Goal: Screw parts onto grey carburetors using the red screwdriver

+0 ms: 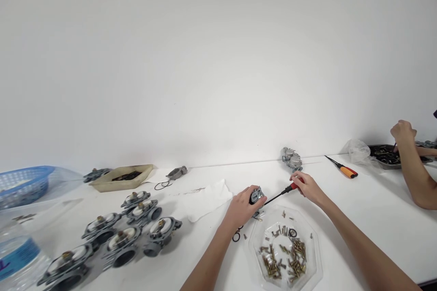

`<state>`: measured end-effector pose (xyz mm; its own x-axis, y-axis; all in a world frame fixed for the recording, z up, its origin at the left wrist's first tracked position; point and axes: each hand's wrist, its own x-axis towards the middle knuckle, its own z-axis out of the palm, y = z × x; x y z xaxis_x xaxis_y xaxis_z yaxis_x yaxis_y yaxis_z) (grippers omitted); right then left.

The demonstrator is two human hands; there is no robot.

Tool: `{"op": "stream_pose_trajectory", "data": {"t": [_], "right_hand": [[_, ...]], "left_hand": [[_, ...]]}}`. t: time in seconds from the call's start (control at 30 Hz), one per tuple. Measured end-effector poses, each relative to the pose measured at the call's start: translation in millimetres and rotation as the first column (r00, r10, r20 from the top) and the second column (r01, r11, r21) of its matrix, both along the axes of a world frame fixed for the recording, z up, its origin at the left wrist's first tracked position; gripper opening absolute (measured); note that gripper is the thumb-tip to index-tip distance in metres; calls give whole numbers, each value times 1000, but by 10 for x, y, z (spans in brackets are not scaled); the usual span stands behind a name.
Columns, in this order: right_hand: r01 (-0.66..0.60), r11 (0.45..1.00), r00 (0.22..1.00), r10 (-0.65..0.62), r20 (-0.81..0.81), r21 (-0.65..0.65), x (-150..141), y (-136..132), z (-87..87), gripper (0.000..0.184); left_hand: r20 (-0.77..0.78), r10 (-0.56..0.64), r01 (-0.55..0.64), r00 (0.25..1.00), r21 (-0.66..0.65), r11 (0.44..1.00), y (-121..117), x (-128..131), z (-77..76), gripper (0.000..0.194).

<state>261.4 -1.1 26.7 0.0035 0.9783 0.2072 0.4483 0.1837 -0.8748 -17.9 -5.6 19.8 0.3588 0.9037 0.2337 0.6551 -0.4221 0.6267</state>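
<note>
Nearest the camera, at the bottom of the frame right of centre, a clear tray bears loose screws, and just above it the left hand curls its fingers around a small grey metal part. The right hand pinches the red handle of a screwdriver, its shaft slanting down-left to the part, though I cannot tell whether the tip is seated. The part looks rigid and probably light, smooth enough to twist under torque, so its outer sides seem the best grip.
</note>
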Motion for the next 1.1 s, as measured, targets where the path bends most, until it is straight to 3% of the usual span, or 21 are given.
{"op": "stream_pose_trajectory", "data": {"t": [0.2,0.37,0.5,0.63,0.77,0.87,0.97,1.1], "right_hand": [[21,999,999,-22,-28,-39,-2,-2,5,46],[-57,998,998,57,5,21,6,-20,5,41],[7,999,997,-9,71,37,25,-7,-2,47],[-81,996,997,81,15,30,48,-9,-1,34],[-86,995,995,82,-65,-59,40,-17,3,39],[-24,1000,1000,24,11,-11,19,-29,15,41],[-89,994,996,90,-8,60,-8,-62,37,28],[-110,994,992,111,-64,24,-37,-85,48,31]], "left_hand": [[-1,1,-1,1000,-11,1000,-31,6,41,47],[8,4,-4,1000,-13,1000,-44,10,56,46],[-1,0,0,1000,-4,1000,-27,7,39,47],[-1,2,-2,1000,-7,1000,-13,2,24,48],[-3,3,-3,1000,-10,1000,-7,0,14,48],[-3,3,-3,1000,-8,1000,-6,0,12,49],[-4,2,-2,1000,-6,1000,-9,1,19,48],[-13,3,-3,1000,-5,1000,-15,3,30,47]]}}
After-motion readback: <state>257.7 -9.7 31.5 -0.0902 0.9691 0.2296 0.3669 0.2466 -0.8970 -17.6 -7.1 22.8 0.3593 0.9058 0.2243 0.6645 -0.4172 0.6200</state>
